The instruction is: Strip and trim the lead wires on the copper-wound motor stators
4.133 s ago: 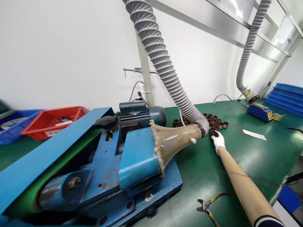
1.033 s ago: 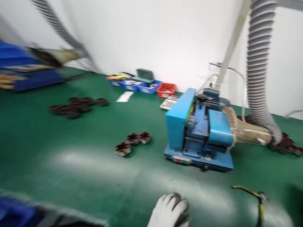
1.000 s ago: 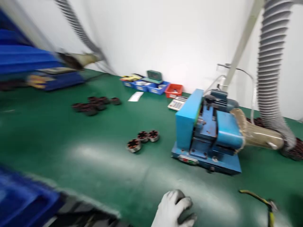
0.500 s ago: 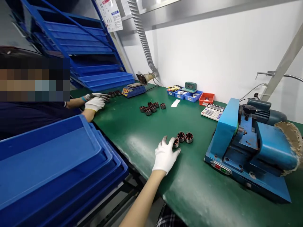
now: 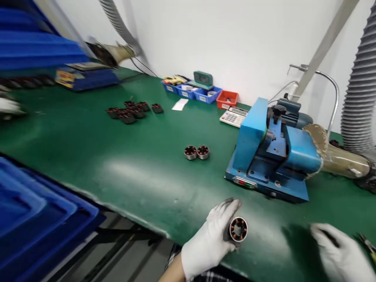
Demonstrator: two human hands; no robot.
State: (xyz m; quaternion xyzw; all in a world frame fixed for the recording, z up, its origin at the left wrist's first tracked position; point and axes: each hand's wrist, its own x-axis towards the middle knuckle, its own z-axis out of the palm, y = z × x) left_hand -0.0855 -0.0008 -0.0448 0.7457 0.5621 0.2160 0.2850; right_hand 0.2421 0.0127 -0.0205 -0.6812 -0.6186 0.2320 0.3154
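My left hand (image 5: pixel 212 237), in a white glove with smudged fingertips, grips a motor stator (image 5: pixel 238 229) with copper windings inside a metal ring. Its round face is turned up toward me, just over the front of the green table. Two more stators (image 5: pixel 196 152) sit side by side on the table beyond that hand. My right hand (image 5: pixel 342 252), also gloved in white, is blurred at the lower right. Its fingers are loosely curved with a gap between them, and I see nothing held there. Pliers (image 5: pixel 367 247) lie beside it, partly cut off by the frame.
A blue grinding machine (image 5: pixel 267 156) stands on the green table (image 5: pixel 141 145). Behind are a calculator (image 5: pixel 234 116), a red bin (image 5: pixel 227 99) and blue bins (image 5: pixel 207 95). Several stators (image 5: pixel 128 112) cluster at left. Stacked blue trays (image 5: pixel 58 219) flank the table; a co-worker's glove (image 5: pixel 10 106) shows far left.
My left hand has picked up one stator from the group of three and brought it nearer to me. The view has swung right, and my right hand has come into sight.
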